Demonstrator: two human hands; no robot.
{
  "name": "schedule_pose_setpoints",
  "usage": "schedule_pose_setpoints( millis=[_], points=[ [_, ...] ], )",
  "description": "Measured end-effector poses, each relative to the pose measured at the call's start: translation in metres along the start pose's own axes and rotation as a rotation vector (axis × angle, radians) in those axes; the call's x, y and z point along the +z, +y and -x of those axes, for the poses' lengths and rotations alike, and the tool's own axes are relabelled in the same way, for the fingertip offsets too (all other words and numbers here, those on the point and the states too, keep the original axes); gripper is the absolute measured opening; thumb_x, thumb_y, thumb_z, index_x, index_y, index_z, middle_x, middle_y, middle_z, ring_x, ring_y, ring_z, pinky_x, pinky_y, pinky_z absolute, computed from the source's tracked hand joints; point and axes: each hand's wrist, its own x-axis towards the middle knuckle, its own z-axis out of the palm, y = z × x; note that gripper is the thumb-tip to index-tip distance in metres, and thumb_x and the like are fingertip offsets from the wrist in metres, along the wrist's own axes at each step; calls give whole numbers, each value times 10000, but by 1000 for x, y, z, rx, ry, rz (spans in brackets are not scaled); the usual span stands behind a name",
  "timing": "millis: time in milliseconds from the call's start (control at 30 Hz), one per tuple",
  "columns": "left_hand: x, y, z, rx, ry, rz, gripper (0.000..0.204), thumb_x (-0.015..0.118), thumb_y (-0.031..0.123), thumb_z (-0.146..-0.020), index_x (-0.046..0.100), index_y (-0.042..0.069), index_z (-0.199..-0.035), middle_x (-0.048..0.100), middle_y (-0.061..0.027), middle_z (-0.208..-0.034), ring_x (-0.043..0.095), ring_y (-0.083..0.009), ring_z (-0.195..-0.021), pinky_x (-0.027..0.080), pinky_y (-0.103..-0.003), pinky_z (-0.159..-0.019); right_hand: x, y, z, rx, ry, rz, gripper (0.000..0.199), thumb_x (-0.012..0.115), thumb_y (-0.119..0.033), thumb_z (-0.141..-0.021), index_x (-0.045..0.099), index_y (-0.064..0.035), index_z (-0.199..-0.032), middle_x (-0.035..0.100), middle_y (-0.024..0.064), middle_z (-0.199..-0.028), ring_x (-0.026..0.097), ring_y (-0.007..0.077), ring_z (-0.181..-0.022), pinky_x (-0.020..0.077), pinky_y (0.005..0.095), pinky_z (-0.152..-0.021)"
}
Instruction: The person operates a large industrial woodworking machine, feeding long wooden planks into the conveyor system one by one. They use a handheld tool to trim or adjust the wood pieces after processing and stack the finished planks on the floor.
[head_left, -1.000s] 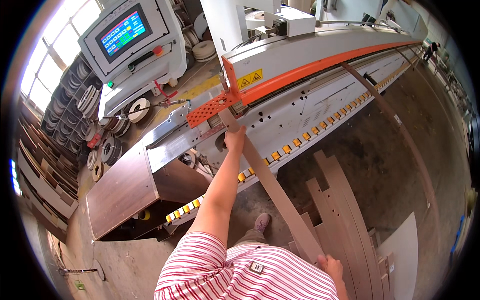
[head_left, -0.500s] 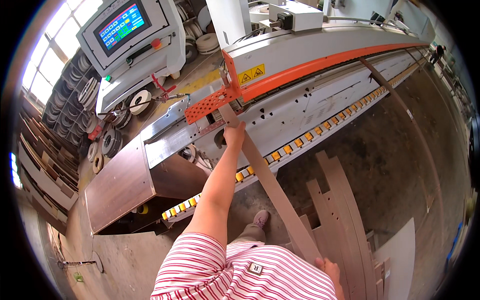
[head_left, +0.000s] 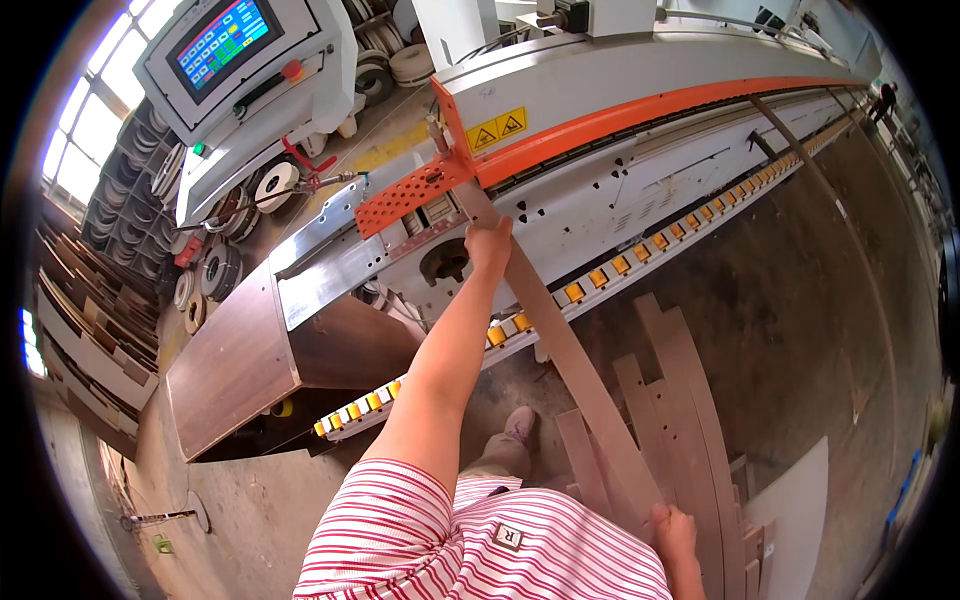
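Clock taken from mid-board, 12 = top of view. Long brown board runs 11 to 5, spanning the gap from wearer to machine. Left hand at its 11 end, fingers clamped round it; right hand at its 5 end, thumb over the edge, fingers curled on it, undersides hidden. Wide two-end hold, presumably because it's long and would sag or swing from one. Far tip sits at the perforated orange guard; can't tell if touching. Yellow roller rail crosses beneath, 2 to 8, likely there for carrying stock. More boards at 4, probably kept within right-hand reach. Control screen at 10–11, angled for viewing, I'd guess.
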Motion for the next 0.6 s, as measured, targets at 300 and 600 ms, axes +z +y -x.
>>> schedule_pose_setpoints(
  millis=[300,600],
  points=[
    [94,-4,-38,407,-44,-445,512,615,398,-850,590,-44,-1106,628,-277,-1066,611,-421,-996,483,-461,-878,-40,34,-53,27,119,8,702,391,-585,-968,672,49,-861,638,306,-826,634,475,-852,488,530,-730],
    [11,-4,218,633,-817,-149,391,645,186,-909,488,2,-1217,572,-167,-1033,605,-298,-941,497,-378,-857,-56,67,-77,-18,582,-48,353,525,-372,-967,574,-25,-1009,623,209,-1035,586,397,-986,461,480,-822]
  ],
)
